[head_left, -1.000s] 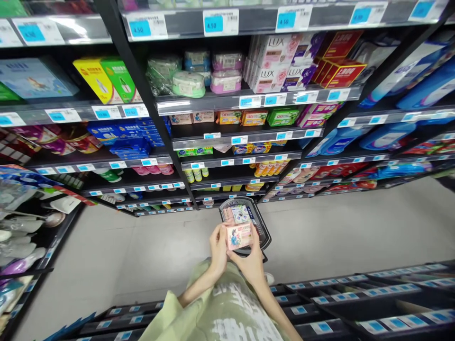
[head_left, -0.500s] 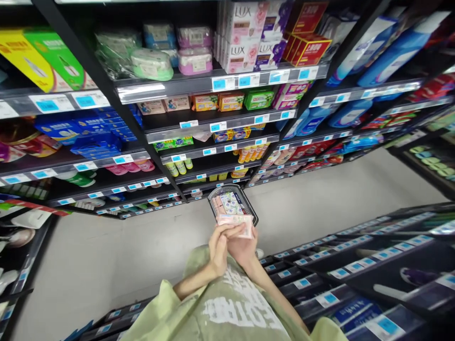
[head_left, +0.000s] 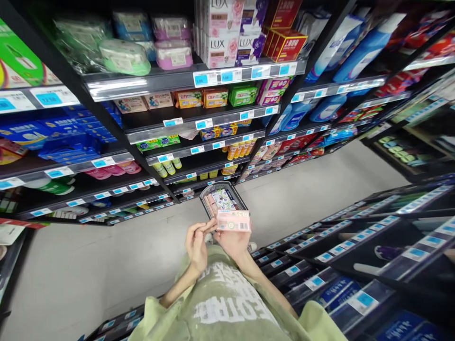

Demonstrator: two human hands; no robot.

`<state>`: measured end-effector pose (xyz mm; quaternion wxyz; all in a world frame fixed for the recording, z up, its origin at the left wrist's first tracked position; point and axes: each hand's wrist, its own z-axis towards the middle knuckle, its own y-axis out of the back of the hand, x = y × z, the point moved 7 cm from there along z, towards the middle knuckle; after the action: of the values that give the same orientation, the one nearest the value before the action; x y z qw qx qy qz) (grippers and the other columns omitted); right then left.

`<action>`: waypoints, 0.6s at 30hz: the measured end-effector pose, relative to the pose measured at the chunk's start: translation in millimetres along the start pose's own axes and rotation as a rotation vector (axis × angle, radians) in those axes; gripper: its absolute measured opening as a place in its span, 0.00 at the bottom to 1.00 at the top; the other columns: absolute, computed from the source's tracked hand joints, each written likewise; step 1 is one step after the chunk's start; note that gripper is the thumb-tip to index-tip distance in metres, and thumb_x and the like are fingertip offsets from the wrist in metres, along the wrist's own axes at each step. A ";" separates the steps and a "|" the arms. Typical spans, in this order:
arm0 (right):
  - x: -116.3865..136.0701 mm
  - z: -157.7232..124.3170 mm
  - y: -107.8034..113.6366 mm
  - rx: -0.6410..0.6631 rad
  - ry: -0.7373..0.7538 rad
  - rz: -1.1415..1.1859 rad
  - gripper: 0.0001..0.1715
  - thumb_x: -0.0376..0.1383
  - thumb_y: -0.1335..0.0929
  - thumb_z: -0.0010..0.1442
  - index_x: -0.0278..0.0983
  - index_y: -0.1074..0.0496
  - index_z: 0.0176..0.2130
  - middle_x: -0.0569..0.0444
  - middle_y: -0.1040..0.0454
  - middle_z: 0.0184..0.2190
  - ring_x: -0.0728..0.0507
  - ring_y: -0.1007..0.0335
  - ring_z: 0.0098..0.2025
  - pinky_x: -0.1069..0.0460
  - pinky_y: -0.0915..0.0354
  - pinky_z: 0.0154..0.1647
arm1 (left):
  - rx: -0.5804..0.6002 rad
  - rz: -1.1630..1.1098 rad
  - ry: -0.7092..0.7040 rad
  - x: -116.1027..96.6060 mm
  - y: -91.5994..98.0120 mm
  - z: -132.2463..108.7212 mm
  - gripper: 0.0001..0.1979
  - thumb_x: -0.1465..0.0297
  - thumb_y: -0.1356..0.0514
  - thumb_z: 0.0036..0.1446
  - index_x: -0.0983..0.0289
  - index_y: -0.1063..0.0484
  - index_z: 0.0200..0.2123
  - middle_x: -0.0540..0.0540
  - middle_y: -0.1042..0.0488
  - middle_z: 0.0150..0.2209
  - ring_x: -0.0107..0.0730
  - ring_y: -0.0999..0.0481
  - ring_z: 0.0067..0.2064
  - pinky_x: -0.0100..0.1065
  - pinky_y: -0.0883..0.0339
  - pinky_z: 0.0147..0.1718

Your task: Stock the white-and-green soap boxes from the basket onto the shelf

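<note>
My right hand (head_left: 232,242) holds a small pink soap box (head_left: 233,220) from below, its barcode side turned up. My left hand (head_left: 196,242) is beside it with fingers curled, fingertips touching the box's left end. Both hands are in front of my chest, over a dark shopping basket (head_left: 210,190) on the floor that contains several small boxes. Ahead stand black shelves with more pink soap boxes (head_left: 146,102) on the second shelf.
Shelves of soap, detergent bottles (head_left: 355,40) and boxed goods line the aisle ahead, with blue price tags (head_left: 212,78) on the rails. A low black shelf unit (head_left: 355,265) runs along my right. Pale floor (head_left: 106,265) lies between them.
The box has been turned so its barcode side faces up, and my left hand has slid off to its left end. The view has swung to the right.
</note>
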<state>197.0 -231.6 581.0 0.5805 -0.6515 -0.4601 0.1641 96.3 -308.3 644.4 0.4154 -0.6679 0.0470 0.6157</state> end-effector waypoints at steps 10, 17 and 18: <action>-1.9 -1.7 6.3 -0.037 -0.009 -0.081 0.50 0.72 0.37 0.50 0.45 0.28 0.59 0.46 0.28 0.61 0.31 0.32 0.58 0.38 0.30 0.51 | 0.528 0.457 -0.260 -12.7 -36.0 -7.1 0.17 0.75 0.38 0.62 0.61 0.29 0.55 0.65 0.21 0.54 0.49 0.25 0.60 0.54 0.29 0.58; -10.3 0.4 18.8 -0.160 -0.015 -0.202 0.47 0.63 0.25 0.41 0.42 0.25 0.54 0.48 0.26 0.59 0.32 0.34 0.64 0.38 0.35 0.65 | 0.705 0.867 -0.442 2.1 -50.0 -4.0 0.34 0.75 0.36 0.60 0.59 0.41 0.68 0.66 0.34 0.66 0.51 0.38 0.69 0.60 0.37 0.64; -12.3 1.1 22.3 -0.184 -0.005 -0.233 0.46 0.60 0.23 0.40 0.42 0.25 0.53 0.48 0.26 0.59 0.32 0.34 0.64 0.38 0.36 0.66 | 0.685 0.908 -0.438 5.4 -45.9 -1.7 0.34 0.77 0.38 0.61 0.59 0.41 0.68 0.66 0.33 0.66 0.50 0.37 0.69 0.59 0.36 0.65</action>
<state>198.8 -238.4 556.6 0.5324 -0.6436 -0.5471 0.0542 125.3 -277.2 662.5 0.3026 -0.2676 0.4359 0.8043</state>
